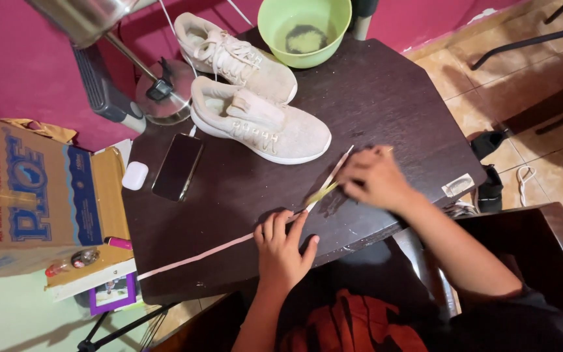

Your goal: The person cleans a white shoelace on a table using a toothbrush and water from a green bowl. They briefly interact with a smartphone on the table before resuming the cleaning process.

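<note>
A long pale shoelace lies stretched across the dark wooden table. My left hand presses flat on the lace near the table's front edge, fingers spread. My right hand is closed around a thin yellowish brush or stick, its tip on the lace just right of my left hand; the hand is blurred. Two dirty white sneakers without laces lie at the back of the table.
A green bowl with cloudy liquid stands at the back. A black phone and white earbud case lie at the left. A cardboard box sits left of the table, a lamp base behind.
</note>
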